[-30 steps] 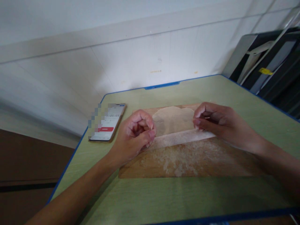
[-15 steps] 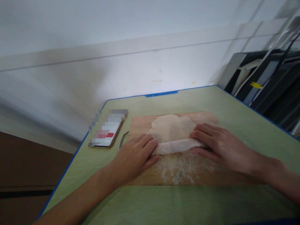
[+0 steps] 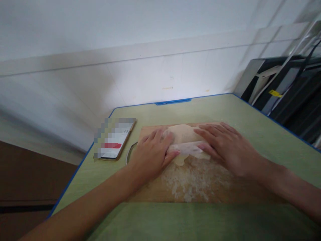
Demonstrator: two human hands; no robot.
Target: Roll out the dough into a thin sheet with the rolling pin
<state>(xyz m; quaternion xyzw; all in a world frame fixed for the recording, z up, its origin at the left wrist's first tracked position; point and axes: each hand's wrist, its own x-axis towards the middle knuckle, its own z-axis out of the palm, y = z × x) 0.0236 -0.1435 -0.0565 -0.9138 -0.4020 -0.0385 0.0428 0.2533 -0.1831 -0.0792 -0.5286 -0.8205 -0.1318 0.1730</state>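
A whitish, flour-dusted rolling pin [image 3: 187, 147] lies across a flat sheet of dough [image 3: 183, 132] on a wooden board [image 3: 155, 192]. The dough shows beyond the pin, and a ragged flap of it sticks out on the near side. My left hand [image 3: 155, 149] rests over the pin's left end, fingers pointing forward and thumb on the near side. Over the right end lies my right hand [image 3: 223, 145], its fingers reaching onto the dough and its thumb along the pin. Both ends of the pin are hidden beneath my hands.
Loose flour [image 3: 190, 184] is scattered on the near part of the board. A phone [image 3: 117, 140], partly pixelated, lies to the left, beside a metal loop handle [image 3: 129, 154]. The green table [image 3: 205, 107] has a blue edge and meets a white wall. Dark panels [image 3: 296, 87] lean at the right.
Both hands and the rolling pin have moved forward, away from me, over the dough. A flap of dough now shows on the near side of the pin.
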